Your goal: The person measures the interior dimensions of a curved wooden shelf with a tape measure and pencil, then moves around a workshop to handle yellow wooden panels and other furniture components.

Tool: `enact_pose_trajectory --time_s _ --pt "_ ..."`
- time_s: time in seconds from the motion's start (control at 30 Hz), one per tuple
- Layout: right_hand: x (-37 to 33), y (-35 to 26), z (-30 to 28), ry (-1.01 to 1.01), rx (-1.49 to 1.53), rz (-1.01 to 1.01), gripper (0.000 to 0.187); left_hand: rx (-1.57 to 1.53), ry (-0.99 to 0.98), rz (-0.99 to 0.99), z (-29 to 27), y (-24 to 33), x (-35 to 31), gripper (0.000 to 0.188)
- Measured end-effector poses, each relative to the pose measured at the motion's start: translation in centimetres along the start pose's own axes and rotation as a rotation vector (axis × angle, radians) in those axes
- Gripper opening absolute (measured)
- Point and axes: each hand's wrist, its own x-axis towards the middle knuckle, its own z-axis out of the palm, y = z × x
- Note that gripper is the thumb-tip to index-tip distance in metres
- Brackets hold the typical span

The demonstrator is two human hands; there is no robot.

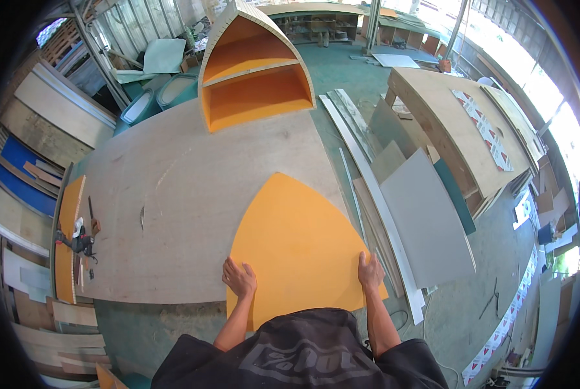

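A flat orange panel (296, 240) with a pointed arch top lies in front of me, its lower edge against my body and its tip over the wooden worktable (173, 194). My left hand (240, 277) grips its left edge, thumb on the face and the other fingers around the side. On the opposite edge my right hand (371, 273) holds it the same way, fingertips hidden beneath. Beyond the tip, at the table's far end, stands an arch-shaped cabinet (257, 91) with an orange inside and one shelf across it.
A power drill (79, 242) and an orange board (66, 240) sit at the table's left end. Long white strips (374, 194) and a grey panel (426, 220) lean or lie to the right, beside a wooden bench (452, 123). Boards (63, 110) are stacked along the left wall.
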Motion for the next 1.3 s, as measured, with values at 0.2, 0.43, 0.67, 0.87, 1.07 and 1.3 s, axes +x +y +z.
enact_pose_trajectory --time_s 0.2,0.43,0.67,0.87,1.07,1.3 --pt "-0.03 -0.09 -0.28 -0.034 -0.005 0.009 0.055 -0.012 0.012 0.008 -0.01 -0.02 -0.04 0.056" --pt "-0.11 -0.2 -0.29 -0.025 -0.012 0.013 0.054 -0.01 0.01 0.007 0.17 -0.16 -0.05 0.056" --pt "0.03 -0.12 -0.12 -0.046 0.006 0.032 0.057 0.006 0.0 0.004 -0.1 -0.08 -0.06 0.057" --pt "0.02 -0.04 0.03 -0.036 -0.001 0.031 0.057 0.006 -0.002 0.002 -0.24 0.07 -0.01 0.057" --pt "0.04 0.07 0.13 -0.04 0.0 0.027 0.057 0.006 0.004 0.006 -0.09 0.03 -0.12 0.056" --pt "0.03 0.14 0.22 -0.011 -0.007 0.007 0.054 0.001 0.013 0.009 0.22 -0.16 -0.1 0.057"
